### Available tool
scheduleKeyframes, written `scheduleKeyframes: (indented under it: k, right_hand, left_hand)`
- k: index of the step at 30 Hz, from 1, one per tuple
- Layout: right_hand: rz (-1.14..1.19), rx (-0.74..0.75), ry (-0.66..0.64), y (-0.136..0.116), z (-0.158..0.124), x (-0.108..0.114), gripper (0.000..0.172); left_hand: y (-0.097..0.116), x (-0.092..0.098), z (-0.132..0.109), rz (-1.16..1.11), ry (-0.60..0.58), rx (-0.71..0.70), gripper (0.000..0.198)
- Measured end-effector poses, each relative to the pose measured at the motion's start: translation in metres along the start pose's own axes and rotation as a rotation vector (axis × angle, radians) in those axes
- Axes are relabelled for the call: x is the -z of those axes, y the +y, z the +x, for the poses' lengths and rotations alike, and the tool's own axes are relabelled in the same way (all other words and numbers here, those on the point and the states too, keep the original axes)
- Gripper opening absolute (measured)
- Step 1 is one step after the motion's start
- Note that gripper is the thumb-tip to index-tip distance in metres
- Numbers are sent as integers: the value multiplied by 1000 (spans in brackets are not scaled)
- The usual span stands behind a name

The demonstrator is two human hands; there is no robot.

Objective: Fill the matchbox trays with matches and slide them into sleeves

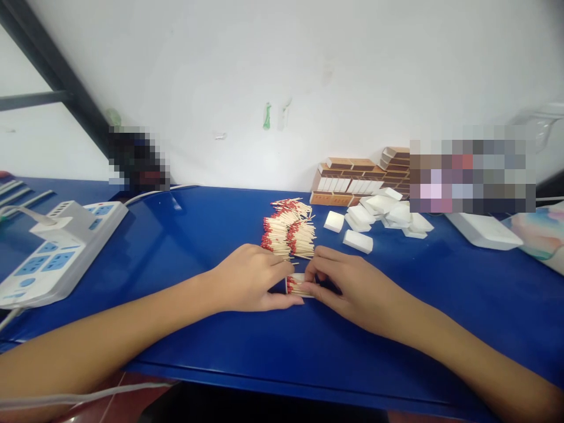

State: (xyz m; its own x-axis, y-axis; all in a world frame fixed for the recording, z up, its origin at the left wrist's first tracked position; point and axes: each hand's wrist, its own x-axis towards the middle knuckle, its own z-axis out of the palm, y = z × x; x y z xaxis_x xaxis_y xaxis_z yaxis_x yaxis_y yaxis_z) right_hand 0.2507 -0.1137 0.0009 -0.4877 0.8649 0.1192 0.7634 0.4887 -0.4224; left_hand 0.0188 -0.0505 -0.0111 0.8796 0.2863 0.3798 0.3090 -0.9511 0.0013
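A small white matchbox tray filled with red-headed matches lies on the blue table between my hands. My left hand curves around its left end, the index finger along the far edge and the thumb along the near edge. At the right end, the thumb and fingertips of my right hand are pinched together over the matches in the tray; the contact is partly hidden. Just beyond my hands lies a loose pile of matches, heads mostly to the left.
Several white matchbox trays lie heaped right of the pile. Brown matchboxes are stacked against the wall. A white power strip with a plugged-in cable rests at left. A white box sits at right beside blurred items.
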Motion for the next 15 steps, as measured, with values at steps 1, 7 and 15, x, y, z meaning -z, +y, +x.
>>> scheduleKeyframes:
  k: [1,7,15]
  right_hand:
    - [0,-13,-1,-1,-1,1,10]
    - [-9,-30,-34,-5,-2,4,11]
    - [-28,-76,-69,-10,-4,6,11]
  left_hand:
    - [0,0,0,0,1,1,45]
    - [0,-1,0,-9,0,1,44]
    - [1,-1,-1,-18,7,-1,45]
